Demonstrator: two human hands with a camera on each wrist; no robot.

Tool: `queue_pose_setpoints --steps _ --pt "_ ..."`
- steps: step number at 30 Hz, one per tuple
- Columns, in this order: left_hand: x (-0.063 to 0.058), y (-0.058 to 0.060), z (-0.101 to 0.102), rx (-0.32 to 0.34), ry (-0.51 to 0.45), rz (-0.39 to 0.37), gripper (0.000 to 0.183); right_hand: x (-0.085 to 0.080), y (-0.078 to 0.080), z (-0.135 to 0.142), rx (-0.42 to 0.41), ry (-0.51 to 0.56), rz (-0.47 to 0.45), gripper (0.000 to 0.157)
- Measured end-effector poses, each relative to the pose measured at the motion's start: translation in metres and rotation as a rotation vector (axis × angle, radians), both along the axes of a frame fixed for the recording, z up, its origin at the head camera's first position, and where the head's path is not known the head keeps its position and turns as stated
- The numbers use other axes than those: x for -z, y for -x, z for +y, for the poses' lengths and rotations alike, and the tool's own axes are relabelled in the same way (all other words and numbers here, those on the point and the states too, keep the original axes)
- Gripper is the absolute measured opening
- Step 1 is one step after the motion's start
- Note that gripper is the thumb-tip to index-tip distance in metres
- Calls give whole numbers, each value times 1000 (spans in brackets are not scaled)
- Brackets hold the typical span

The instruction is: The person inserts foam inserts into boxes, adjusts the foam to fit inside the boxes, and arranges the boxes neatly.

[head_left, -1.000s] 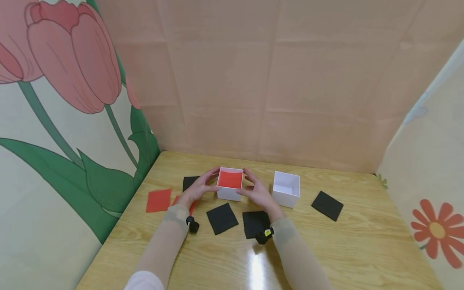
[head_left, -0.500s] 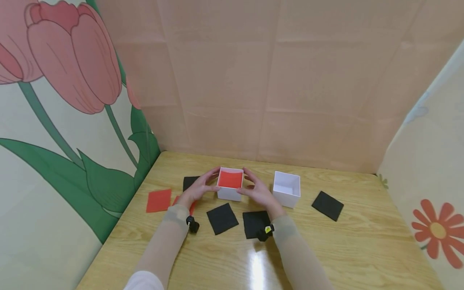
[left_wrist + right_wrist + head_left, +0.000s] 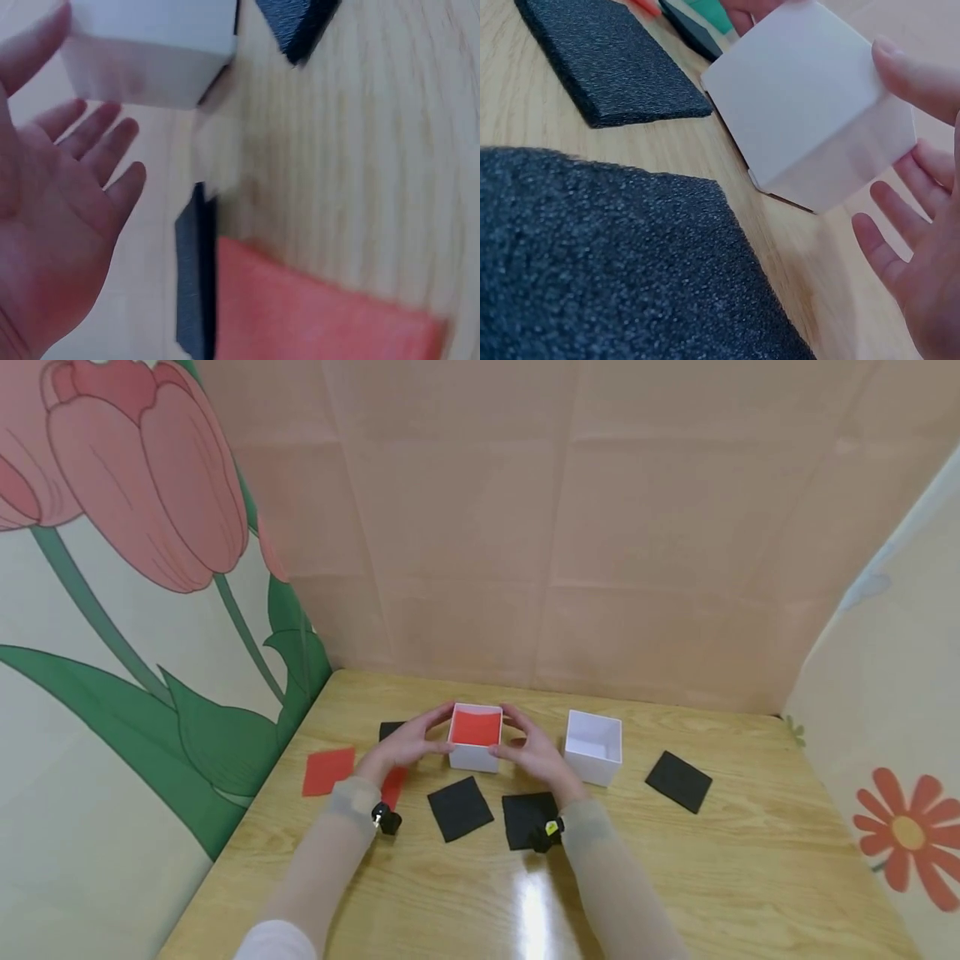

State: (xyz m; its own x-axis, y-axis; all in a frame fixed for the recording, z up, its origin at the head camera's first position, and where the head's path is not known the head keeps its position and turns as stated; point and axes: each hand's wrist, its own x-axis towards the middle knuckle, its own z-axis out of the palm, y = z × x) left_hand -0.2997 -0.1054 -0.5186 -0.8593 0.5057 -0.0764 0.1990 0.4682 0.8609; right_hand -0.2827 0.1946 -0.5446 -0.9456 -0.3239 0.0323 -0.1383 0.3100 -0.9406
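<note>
A white open-topped box (image 3: 474, 760) stands between my two hands, a red square sheet (image 3: 476, 727) lying inside it near the rim. My left hand (image 3: 407, 745) holds its left side, thumb at the near corner and fingers toward the back corner. On the opposite side my right hand (image 3: 536, 753) does likewise; the right wrist view shows the thumb on the box's edge, with some lower fingers off it. Two black foam squares (image 3: 460, 809) (image 3: 528, 820) lie in front of the box. Under my left wrist, a red square (image 3: 392, 787) is partly hidden.
A second white box (image 3: 592, 752), with nothing visible inside, stands to the right. Beyond it lies another black foam square (image 3: 678, 782). At left are a red square (image 3: 328, 772) and a partly covered black piece (image 3: 389, 729). Printed cloth walls surround the wooden table (image 3: 735, 877).
My left forearm and wrist have swung a little to the left, exposing more of the red square beneath. The box and my right hand have stayed in place; the head view has shifted slightly.
</note>
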Motion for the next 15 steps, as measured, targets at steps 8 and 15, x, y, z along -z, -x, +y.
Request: queue_pose_setpoints --steps 8,15 --pt "-15 -10 -14 55 178 175 94 1 2 -1 -12 33 19 92" --pt "-12 -25 -40 80 251 259 70 3 3 -2 -14 48 17 93"
